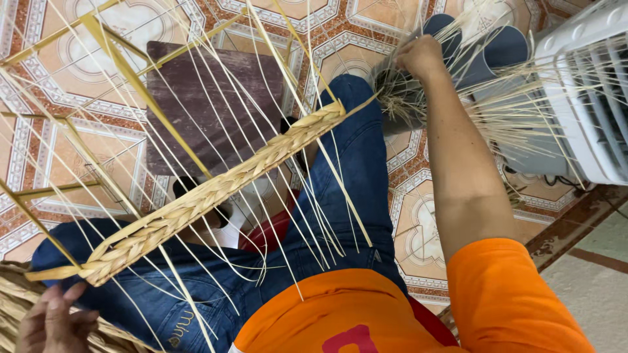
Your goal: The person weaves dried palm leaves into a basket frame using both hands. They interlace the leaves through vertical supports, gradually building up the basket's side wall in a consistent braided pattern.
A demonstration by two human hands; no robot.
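As we sat over the tiled floor point(418, 235), we worked a flat braided straw band point(216, 193) that ran slantwise across our knees.

Our right hand point(418, 57) reached out and closed its fingers around strands in the loose straw bundle point(402, 98) beside the white fan point(589, 85); whether it pinched one strand or several we could not tell. Our left hand point(55, 320), fingers loosely curled, rested on the woven basket edge point(16, 297) just below the band's near end, not clearly gripping the braid. Long loose strands point(314, 196) fanned from the band over our jeans point(353, 163). To do it well, we judged it best to draw a single strand cleanly and keep the braid's end steady.
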